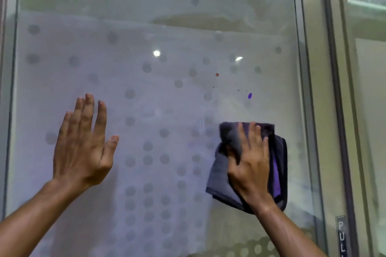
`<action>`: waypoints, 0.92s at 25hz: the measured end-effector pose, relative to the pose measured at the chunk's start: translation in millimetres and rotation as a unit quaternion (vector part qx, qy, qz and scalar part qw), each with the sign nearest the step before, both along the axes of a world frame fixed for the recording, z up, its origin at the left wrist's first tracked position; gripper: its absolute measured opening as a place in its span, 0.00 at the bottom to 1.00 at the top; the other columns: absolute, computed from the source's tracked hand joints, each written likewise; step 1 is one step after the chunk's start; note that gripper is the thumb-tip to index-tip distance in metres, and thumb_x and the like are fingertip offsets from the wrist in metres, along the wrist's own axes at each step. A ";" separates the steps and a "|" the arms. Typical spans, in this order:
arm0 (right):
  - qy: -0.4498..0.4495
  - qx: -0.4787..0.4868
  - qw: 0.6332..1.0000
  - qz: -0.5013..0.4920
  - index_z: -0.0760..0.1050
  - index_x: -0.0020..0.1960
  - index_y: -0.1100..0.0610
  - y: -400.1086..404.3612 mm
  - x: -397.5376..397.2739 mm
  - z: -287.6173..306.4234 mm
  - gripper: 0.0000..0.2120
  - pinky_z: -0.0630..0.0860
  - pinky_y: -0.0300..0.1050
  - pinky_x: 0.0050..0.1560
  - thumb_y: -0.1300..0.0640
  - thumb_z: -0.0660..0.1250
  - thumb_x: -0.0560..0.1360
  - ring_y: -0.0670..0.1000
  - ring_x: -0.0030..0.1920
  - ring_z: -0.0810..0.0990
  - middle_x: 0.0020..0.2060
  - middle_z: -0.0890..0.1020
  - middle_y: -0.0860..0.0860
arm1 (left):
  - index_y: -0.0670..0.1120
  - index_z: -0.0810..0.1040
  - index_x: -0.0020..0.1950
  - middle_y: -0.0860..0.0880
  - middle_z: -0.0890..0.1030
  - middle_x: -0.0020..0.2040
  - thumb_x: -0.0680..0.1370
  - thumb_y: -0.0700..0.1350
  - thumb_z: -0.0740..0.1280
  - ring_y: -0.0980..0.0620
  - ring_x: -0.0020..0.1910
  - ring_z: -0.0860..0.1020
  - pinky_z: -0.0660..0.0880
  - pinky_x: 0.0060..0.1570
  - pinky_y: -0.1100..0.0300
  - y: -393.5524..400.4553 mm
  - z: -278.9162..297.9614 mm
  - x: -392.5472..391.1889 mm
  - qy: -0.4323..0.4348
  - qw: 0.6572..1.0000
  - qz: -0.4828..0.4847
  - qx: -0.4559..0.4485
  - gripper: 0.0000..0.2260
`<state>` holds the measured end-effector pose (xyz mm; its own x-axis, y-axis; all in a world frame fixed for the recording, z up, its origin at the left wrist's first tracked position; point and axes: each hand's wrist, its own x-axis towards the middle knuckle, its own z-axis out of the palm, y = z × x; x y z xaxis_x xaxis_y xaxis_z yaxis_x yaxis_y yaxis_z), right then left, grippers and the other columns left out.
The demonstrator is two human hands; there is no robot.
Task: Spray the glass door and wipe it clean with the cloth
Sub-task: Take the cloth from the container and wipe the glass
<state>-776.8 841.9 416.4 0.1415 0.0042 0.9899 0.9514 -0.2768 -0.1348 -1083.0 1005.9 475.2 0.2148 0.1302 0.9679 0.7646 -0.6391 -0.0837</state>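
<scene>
Pressing cloth (229,175) flat under our right hand (250,165) on glass door (146,27); left hand (81,148) spread, empty; risk: cloth smears purple spot (249,96) above.

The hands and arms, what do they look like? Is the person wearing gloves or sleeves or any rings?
No gloves. Both the left hand and the right hand are bare, with short, plain fingernails. No rings, watch or bracelet show on either one. Both forearms are bare too, right down to the bottom edge of the picture, so no sleeves are visible here.
</scene>
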 end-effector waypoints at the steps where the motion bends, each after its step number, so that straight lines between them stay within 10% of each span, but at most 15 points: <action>1: 0.037 0.033 0.999 0.013 0.62 0.76 0.59 -0.9 7.3 1.6 0.31 0.55 0.64 0.75 0.51 0.57 0.75 0.60 0.77 0.59 0.75 0.63 0.61 | 0.44 0.47 0.80 0.43 0.44 0.80 0.76 0.56 0.51 0.49 0.79 0.41 0.36 0.76 0.57 -0.5 0.0 0.1 -0.001 1.000 -0.003 0.001 0.34; 8: 0.156 0.156 0.974 0.054 0.63 0.74 0.66 3.5 12.5 130.1 0.28 0.57 0.61 0.75 0.50 0.55 0.80 0.64 0.74 0.62 0.73 0.66 0.65 | 0.43 0.47 0.80 0.42 0.45 0.80 0.76 0.55 0.51 0.47 0.79 0.43 0.37 0.76 0.55 -0.2 -0.4 1.0 -0.003 1.000 -0.002 0.014 0.34; 17: -0.232 -0.100 0.967 0.041 0.66 0.74 0.63 19.6 -38.7 84.8 0.30 0.55 0.58 0.77 0.57 0.60 0.72 0.60 0.76 0.62 0.74 0.66 0.61 | 0.44 0.48 0.80 0.43 0.46 0.80 0.76 0.56 0.51 0.48 0.79 0.43 0.37 0.76 0.56 0.3 0.2 1.1 -0.006 1.000 -0.004 0.006 0.34; 23: 0.100 0.100 0.989 0.040 0.62 0.74 0.65 3.1 18.2 102.6 0.28 0.54 0.62 0.75 0.53 0.56 0.78 0.62 0.76 0.60 0.74 0.66 0.63 | 0.44 0.49 0.80 0.43 0.47 0.80 0.76 0.55 0.51 0.48 0.79 0.44 0.39 0.76 0.55 1.9 0.1 0.8 -0.009 1.000 -0.008 0.017 0.34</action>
<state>-758.6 845.0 519.0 0.3425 -0.1691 0.9242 0.9178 -0.1502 -0.3676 -1082.2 1007.8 475.3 0.1984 0.0936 0.9756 0.7563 -0.6477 -0.0917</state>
